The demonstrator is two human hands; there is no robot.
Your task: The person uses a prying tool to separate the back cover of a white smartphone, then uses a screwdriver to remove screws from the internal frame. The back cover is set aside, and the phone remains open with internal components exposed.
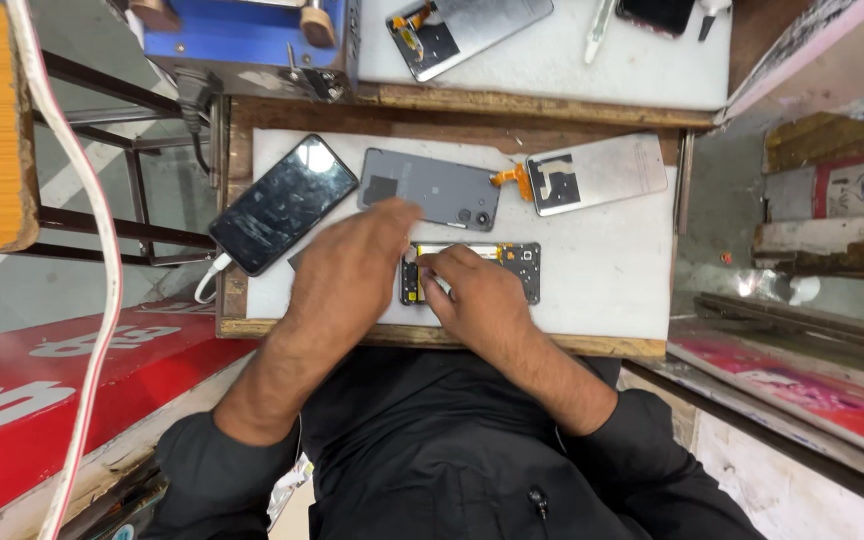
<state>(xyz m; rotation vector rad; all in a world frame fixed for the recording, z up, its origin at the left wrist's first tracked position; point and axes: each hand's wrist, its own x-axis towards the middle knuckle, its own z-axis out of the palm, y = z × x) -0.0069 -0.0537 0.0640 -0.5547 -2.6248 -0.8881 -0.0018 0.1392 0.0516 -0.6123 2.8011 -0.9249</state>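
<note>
Dark sleeves fill the bottom of the frame, both forearms reaching up to a white work board (612, 285) in the middle. On it, at centre, lies an opened phone body (512, 268), long axis running left to right, its insides facing up, its left end hidden under the hands. The left hand (352, 265) lies flat and loosely spread beside that end, fingertips over the board's middle; whether it grips anything cannot be told. The right hand (477, 295) is curled on the opened phone, fingertips pinched at its left part. Above them a grey back cover (432, 190) lies almost level, camera end to the right. A black-screened phone (282, 205) sits tilted at the board's left edge. A silver panel (602, 172) with an orange ribbon lies at upper right.
</note>
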